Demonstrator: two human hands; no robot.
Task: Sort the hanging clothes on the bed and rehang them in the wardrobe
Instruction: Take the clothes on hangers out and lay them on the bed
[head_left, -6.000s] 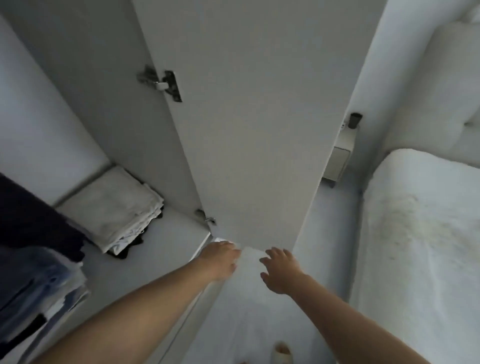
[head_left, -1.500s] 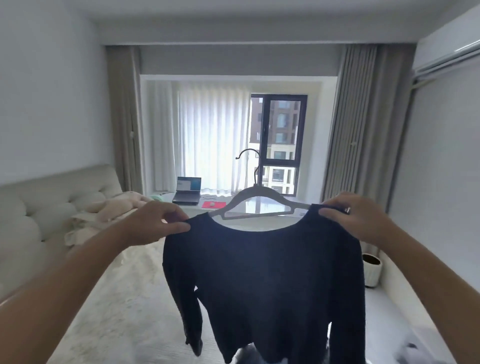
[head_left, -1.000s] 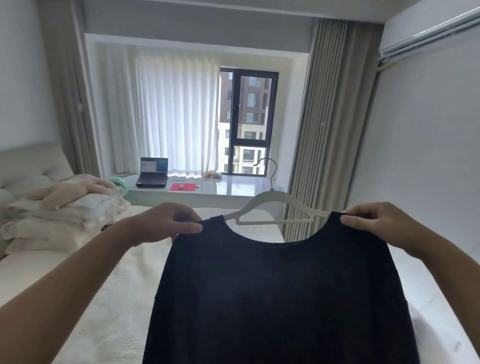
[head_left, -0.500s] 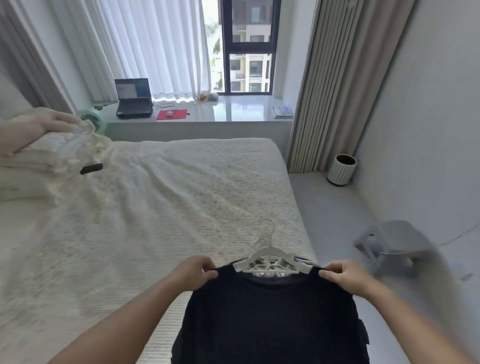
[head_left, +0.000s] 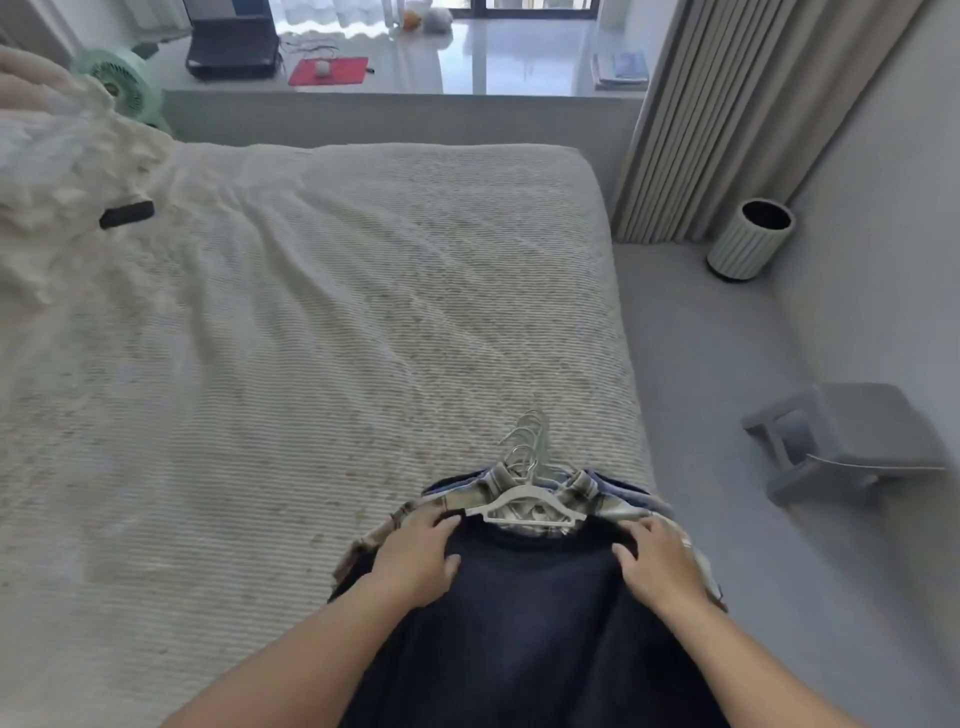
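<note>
A dark navy top (head_left: 535, 623) on a white hanger (head_left: 524, 501) lies on a pile of hung clothes at the near right corner of the bed (head_left: 311, 338). Under it show a plaid shirt (head_left: 582, 486) and a blue garment, with several metal hanger hooks (head_left: 527, 441) fanned out above. My left hand (head_left: 418, 553) rests flat on the top's left shoulder with fingers spread. On the right shoulder lies my right hand (head_left: 654, 564), its fingers relaxed. The wardrobe is out of view.
A grey step stool (head_left: 841, 441) stands on the floor right of the bed. A ribbed bin (head_left: 748, 239) sits by the curtain. Piled bedding (head_left: 57, 171) and a small black object (head_left: 126, 213) lie at the bed's far left. A window ledge holds a laptop (head_left: 231, 44).
The dark top went from being held up by its shoulders to lying on the pile on the bed. Both hands let go their pinch and now lie flat on it.
</note>
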